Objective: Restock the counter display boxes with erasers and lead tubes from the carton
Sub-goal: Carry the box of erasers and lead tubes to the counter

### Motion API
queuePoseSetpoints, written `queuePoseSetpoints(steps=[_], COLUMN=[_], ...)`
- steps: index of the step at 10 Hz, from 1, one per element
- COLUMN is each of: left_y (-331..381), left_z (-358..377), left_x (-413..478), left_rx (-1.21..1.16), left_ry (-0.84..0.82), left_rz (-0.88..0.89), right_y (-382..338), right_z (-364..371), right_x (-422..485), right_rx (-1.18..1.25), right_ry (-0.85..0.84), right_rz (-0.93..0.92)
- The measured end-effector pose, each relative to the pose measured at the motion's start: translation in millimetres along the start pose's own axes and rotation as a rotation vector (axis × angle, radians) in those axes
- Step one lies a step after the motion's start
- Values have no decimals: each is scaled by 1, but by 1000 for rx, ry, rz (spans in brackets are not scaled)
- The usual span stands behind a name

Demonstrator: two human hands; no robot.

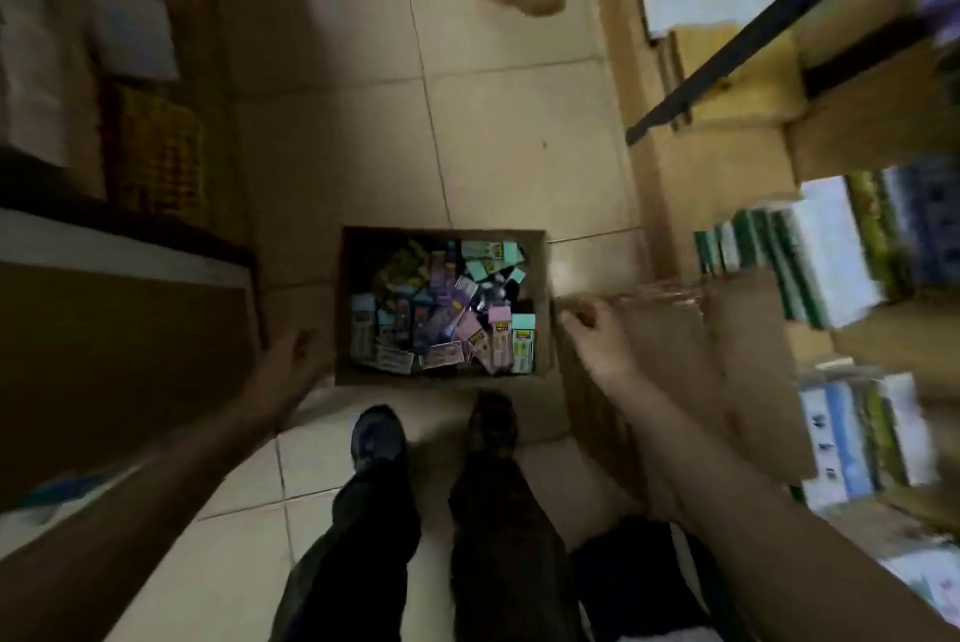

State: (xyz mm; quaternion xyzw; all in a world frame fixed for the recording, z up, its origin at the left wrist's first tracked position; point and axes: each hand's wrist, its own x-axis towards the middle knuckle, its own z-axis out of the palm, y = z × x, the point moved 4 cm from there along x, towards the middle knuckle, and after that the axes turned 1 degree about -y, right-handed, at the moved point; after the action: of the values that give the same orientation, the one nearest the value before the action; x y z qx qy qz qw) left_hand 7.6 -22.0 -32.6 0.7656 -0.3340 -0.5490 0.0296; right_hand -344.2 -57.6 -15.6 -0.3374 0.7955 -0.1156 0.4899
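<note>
Two hands are being held at the carton (441,379), which is sitting open on the tiled floor (519,132) just ahead of the shoes (378,436). Its long axis is running left to right; the opening is facing up. Small packets (441,314) are lying jumbled inside. The left hand (291,363) is being pressed to the carton's left side, fingers loosely spread. The right hand (592,334) is blurred at the right flap; its grip cannot be told.

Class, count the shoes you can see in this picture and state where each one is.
2. One shoe stands on the tiled floor below the carton's left half; the other shoe stands below its right half.
</note>
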Motion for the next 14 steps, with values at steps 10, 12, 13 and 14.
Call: queuePoseSetpoints(steps=[10,12,13,14], left_y=[13,91,129,164], left_z=[-42,-104,-130,-151], left_x=[-15,-160,-208,-238], left_rx=[-233,-248,-275,-300], left_ry=[318,389,425,442], left_rz=[-63,-84,-77,-100], right_y=[-17,-122,-166,-204], right_z=[-21,-112,-153,-188], right_x=[11,-104,-137,-158], right_rx=[-120,-177,-204,-234], right_ry=[-7,29,56,96], right_rz=[-117,-203,-237,-272])
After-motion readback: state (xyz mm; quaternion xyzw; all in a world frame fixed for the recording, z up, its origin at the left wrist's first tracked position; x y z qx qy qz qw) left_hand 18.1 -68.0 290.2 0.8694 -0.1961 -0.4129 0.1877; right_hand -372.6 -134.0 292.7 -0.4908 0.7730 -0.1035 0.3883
